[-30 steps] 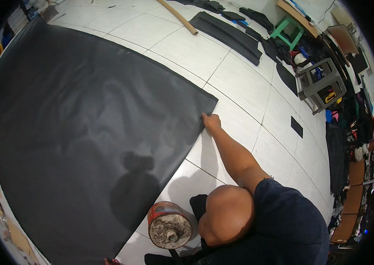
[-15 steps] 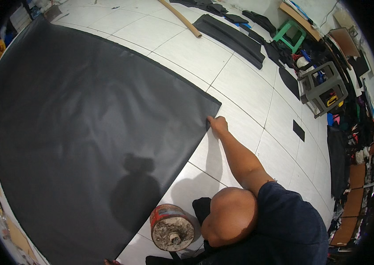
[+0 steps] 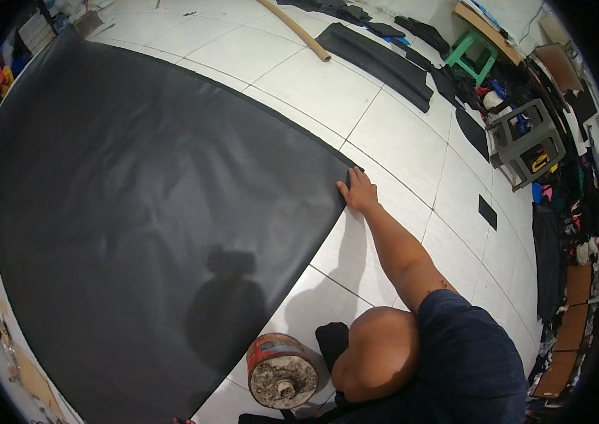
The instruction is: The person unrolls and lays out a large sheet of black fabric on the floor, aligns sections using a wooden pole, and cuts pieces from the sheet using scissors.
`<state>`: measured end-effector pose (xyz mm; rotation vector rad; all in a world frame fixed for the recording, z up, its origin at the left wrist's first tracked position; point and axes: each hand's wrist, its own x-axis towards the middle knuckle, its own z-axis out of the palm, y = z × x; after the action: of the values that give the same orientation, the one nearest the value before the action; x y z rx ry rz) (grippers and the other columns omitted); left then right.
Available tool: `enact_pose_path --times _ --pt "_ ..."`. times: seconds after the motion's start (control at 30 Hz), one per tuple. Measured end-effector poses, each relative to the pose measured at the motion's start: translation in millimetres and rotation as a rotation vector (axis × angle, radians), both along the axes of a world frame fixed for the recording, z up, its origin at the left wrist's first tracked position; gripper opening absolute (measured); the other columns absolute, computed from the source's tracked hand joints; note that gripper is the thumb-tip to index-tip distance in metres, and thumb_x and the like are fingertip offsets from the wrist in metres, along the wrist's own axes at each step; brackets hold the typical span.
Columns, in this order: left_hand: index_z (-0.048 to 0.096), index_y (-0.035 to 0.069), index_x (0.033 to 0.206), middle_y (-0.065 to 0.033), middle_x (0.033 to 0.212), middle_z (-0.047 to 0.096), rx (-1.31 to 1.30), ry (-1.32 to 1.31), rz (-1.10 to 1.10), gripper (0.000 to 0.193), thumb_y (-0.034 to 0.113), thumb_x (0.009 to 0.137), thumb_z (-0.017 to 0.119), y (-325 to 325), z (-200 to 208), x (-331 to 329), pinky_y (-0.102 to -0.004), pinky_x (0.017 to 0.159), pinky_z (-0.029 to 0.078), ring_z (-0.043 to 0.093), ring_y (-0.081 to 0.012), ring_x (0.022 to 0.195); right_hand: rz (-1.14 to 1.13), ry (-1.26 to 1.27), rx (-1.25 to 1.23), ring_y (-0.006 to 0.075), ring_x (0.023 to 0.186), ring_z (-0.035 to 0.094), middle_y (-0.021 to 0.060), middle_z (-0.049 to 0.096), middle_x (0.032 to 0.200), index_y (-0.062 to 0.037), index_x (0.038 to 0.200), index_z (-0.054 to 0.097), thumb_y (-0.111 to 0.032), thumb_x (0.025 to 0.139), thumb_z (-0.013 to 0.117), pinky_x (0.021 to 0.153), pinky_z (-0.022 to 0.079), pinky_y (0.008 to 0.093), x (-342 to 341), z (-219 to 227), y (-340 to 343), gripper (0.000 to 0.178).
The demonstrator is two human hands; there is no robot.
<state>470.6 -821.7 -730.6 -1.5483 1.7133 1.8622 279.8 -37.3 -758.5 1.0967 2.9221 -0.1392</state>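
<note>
A large sheet of black, leather-like material (image 3: pixel 122 184) lies over the white tiled floor, with soft wrinkles and my shadow across it. My right hand (image 3: pixel 359 191) rests on the sheet's right corner, its fingers spread and pressing the material. Only a few fingertips of my left hand (image 3: pixel 183 421) show at the bottom edge, by the near edge of the sheet; whether they grip it is hidden. Between the hands, close to the sheet's edge, stands a red round can (image 3: pixel 283 371) with a crusted, dirty top and a knob in the middle.
A cardboard tube (image 3: pixel 296 30) and a long folded black piece (image 3: pixel 377 65) lie beyond the sheet. Farther right are a green stool (image 3: pixel 470 56), a grey stool (image 3: pixel 529 143) on its side and a small black rectangle (image 3: pixel 487 213). Clutter lines the right wall.
My right hand has gone from pinching the sheet's side edge to lying spread on its corner, a little farther out. The whole view has shifted slightly.
</note>
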Motion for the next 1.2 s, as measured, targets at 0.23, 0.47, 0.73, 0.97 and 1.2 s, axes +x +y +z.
enact_pose_path --times 0.23,0.47,0.73,0.97,1.2 --pt "0.055 0.006 0.114 -0.0039 0.089 0.058 0.042 0.249 0.271 0.029 0.029 0.096 0.055 -58.4 -69.1 34.1 -0.0298 0.065 0.046 0.053 -0.0153 0.076 -0.038 -0.101 -0.099 0.0318 0.128 0.046 0.0149 0.047 0.14 -0.0055 0.135 0.045 -0.053 0.088 0.056 0.102 0.037 0.0534 -17.3 7.1 1.8 0.068" --pt "0.056 0.0 0.114 -0.0054 0.094 0.056 -0.138 -0.001 0.199 0.039 0.031 0.092 0.061 -51.7 -68.0 17.9 -0.0256 0.065 0.046 0.051 -0.0135 0.074 0.004 -0.119 0.03 0.0319 0.122 0.052 0.0146 0.054 0.132 -0.0057 0.128 0.051 -0.043 0.089 0.059 0.098 0.041 0.0502 -25.2 14.4 11.2 0.055" --pt "0.055 0.002 0.085 -0.0058 0.066 0.056 -0.194 0.024 0.271 0.027 0.027 0.089 0.067 -49.1 -62.0 33.8 -0.0236 0.045 0.048 0.056 -0.014 0.054 1.047 0.136 -0.278 0.0334 0.113 0.055 0.0158 0.057 0.124 -0.0069 0.114 0.064 -0.022 0.081 0.065 0.097 0.04 0.048 41.2 38.7 -230.5 0.037" --pt "0.054 0.003 0.082 -0.0066 0.066 0.058 -0.163 0.101 0.321 0.026 0.024 0.089 0.068 -35.1 -51.4 23.8 -0.0232 0.046 0.049 0.057 -0.0137 0.053 1.231 -0.083 -0.271 0.0318 0.13 0.045 0.014 0.052 0.136 -0.0106 0.12 0.062 -0.014 0.087 0.06 0.105 0.036 0.0477 69.2 19.2 -258.7 0.033" --pt "0.054 0.004 0.098 -0.0036 0.074 0.051 -0.197 0.238 0.623 0.033 0.035 0.09 0.063 -96.9 -51.7 32.9 -0.0283 0.053 0.051 0.05 -0.0142 0.057 1.175 -0.301 -0.322 0.0377 0.134 0.04 0.0195 0.045 0.142 -0.005 0.124 0.06 -0.016 0.082 0.069 0.109 0.036 0.0438 66.8 41.5 -253.2 0.045"
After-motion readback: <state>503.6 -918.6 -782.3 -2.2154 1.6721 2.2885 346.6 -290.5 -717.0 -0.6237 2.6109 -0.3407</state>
